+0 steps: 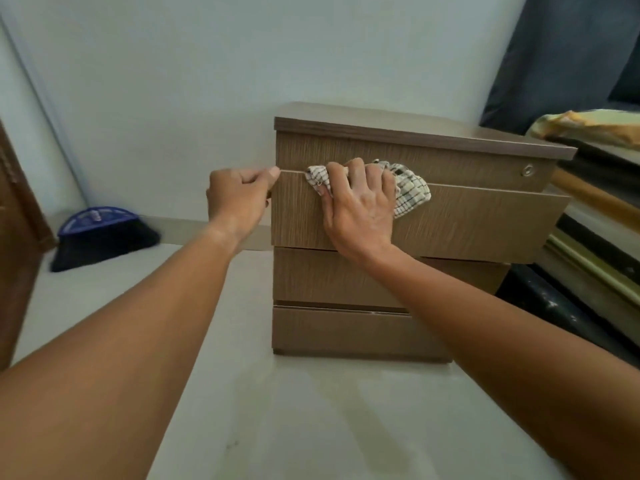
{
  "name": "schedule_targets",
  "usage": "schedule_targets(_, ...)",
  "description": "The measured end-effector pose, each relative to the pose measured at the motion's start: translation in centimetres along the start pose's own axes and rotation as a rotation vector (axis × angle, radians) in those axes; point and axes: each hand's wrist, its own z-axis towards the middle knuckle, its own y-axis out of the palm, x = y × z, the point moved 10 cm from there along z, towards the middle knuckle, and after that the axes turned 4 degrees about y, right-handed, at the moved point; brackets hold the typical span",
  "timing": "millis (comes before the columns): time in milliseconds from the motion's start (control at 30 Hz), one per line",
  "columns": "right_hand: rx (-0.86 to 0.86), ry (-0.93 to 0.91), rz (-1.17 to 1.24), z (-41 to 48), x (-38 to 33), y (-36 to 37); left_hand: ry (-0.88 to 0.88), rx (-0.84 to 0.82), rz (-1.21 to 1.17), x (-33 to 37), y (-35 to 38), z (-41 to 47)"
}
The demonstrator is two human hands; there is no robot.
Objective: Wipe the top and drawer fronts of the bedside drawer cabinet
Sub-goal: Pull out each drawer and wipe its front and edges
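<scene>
While hands [298, 199] grip, drawer [450, 223] juts forward, long axis horizontal.

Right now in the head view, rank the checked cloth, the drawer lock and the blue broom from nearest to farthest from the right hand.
1. Checked cloth: gripped under the right hand, against the second drawer front.
2. Drawer lock: to the right, on the top drawer front.
3. Blue broom: far left, on the floor by the wall, beyond the left hand.

Two bare forearms reach in from the bottom corners, with no sleeves covering them up to the frame edge. The left hand [239, 197] and right hand [358, 206] are uncovered; the knuckles and tendons stand out on the right.
</scene>
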Motion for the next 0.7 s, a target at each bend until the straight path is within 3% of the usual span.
schedule_targets(67, 0.014, 0.008, 0.038, 0.2, -2.8, 0.7, -0.134, -0.079, -0.263, -1.1, 0.7, 0.0)
schedule_targets(167, 0.023, 0.075, 0.135, -0.2, -5.3, 1.6, -0.224, -0.151, -0.381, -2.1, 1.2, 0.6)
schedule_targets(267, -0.005, 0.065, 0.196, -1.7, -7.5, 3.1, -0.229, -0.121, -0.430, -2.7, 1.0, 1.0)
schedule_targets(400, -0.039, 0.007, 0.198, -5.7, -8.1, 5.5, -0.129, -0.043, -0.290, -2.6, 0.9, 1.7)
schedule_targets(500, -0.061, -0.013, 0.196, -9.2, -5.7, 7.0, -0.002, 0.027, -0.051, -1.5, 0.9, 1.7)
schedule_targets(700, -0.011, 0.389, 0.133, -10.5, 5.3, 7.5, 0.101, 0.186, 0.104, -0.3, 1.0, 0.7)
